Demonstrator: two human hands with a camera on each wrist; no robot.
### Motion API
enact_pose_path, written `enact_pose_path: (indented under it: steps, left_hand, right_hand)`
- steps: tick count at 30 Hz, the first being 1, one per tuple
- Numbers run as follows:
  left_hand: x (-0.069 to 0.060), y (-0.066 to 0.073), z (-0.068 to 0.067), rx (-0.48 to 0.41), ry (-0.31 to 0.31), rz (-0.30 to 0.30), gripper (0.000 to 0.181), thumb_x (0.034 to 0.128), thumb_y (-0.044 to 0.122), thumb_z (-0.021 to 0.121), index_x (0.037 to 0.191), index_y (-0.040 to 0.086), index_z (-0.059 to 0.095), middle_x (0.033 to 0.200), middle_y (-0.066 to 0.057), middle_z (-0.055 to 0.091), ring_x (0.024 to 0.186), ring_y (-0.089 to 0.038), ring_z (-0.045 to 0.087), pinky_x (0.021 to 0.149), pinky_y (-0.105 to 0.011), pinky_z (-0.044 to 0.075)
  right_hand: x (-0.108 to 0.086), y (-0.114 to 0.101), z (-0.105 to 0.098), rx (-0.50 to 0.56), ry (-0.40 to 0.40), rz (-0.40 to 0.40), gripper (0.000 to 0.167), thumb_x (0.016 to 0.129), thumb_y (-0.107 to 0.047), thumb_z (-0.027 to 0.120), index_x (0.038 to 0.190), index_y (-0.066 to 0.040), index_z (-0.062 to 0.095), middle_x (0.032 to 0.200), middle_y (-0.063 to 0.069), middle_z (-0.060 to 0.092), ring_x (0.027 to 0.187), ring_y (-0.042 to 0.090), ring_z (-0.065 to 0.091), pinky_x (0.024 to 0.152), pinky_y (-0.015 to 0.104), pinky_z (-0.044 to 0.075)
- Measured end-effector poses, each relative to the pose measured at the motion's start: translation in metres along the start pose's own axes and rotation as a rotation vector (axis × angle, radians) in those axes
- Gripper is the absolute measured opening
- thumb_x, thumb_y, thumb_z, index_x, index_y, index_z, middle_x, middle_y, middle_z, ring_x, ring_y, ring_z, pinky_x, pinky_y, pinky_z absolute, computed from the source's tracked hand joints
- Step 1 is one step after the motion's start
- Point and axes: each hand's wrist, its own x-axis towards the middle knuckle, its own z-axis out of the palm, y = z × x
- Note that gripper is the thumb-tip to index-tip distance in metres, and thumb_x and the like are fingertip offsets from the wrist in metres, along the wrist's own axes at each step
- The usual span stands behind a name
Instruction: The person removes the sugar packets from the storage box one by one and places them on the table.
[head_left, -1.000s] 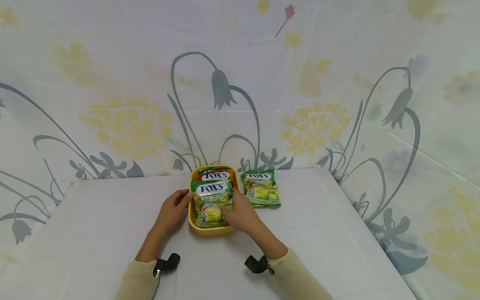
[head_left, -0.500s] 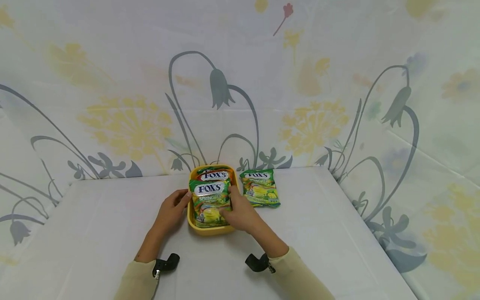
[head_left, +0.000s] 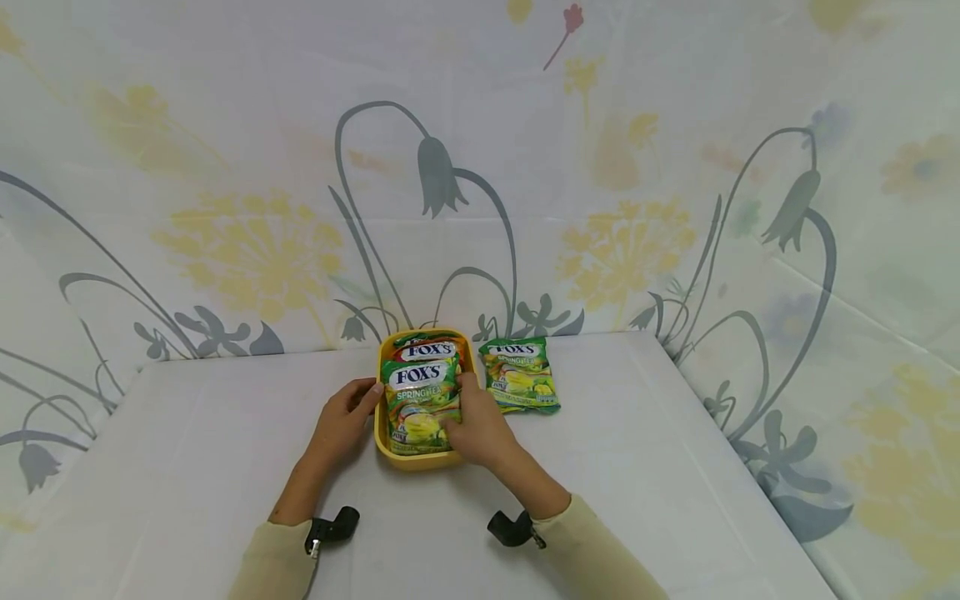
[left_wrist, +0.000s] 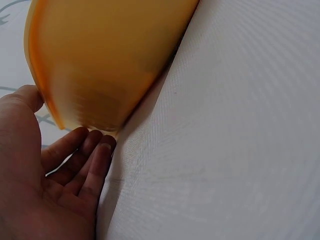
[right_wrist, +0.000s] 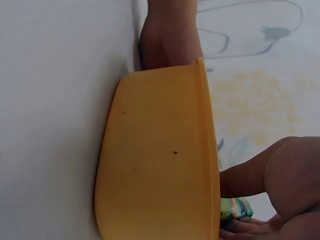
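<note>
In the head view a green Fox's Spring Tea candy bag (head_left: 420,406) lies over the yellow plastic container (head_left: 418,461). My right hand (head_left: 483,425) grips this bag at its right side, thumb across its lower front. The right wrist view shows that hand (right_wrist: 285,190) over the rim, with a bit of the bag by its fingers. At the container's left, my left hand (head_left: 342,421) holds the wall. The left wrist view has its thumb at the rim and its curled fingers (left_wrist: 82,155) against the lower outside. A red-and-green Fox's bag (head_left: 431,350) sits behind, partly covered.
Another green Fox's Spring Tea bag (head_left: 519,375) lies flat on the white table (head_left: 660,475), just right of the container. A flower-printed cloth (head_left: 615,167) rises behind the table's back edge.
The green bag in my right hand has shifted and tilted slightly over the container. My left hand stays at the container's side. The whole head view drifts a little.
</note>
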Motion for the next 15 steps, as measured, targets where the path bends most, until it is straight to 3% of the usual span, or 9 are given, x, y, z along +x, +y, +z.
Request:
enact_pose_path:
  steps: [7, 15]
  left_hand:
    - [0.001, -0.0006, 0.0007, -0.003, 0.006, -0.006, 0.071, 0.1094, 0.059, 0.047, 0.153, 0.004, 0.051, 0.148, -0.02, 0.061, 0.129, -0.035, 0.064, 0.115, -0.053, 0.049]
    - [0.0001, -0.0018, 0.0005, 0.008, 0.005, -0.003, 0.072, 0.1093, 0.06, 0.047, 0.153, 0.003, 0.051, 0.148, -0.021, 0.06, 0.129, -0.035, 0.064, 0.113, -0.054, 0.05]
  right_hand:
    - [-0.0016, -0.0011, 0.0011, 0.036, 0.053, 0.01, 0.055, 0.099, -0.005, 0.071, 0.145, 0.005, 0.043, 0.137, 0.029, 0.061, 0.124, 0.033, 0.065, 0.102, 0.052, 0.057]
    - [-0.002, -0.0014, -0.0048, 0.071, 0.082, -0.001, 0.05, 0.098, -0.004, 0.071, 0.141, 0.005, 0.046, 0.13, 0.027, 0.066, 0.116, 0.032, 0.068, 0.095, 0.049, 0.06]
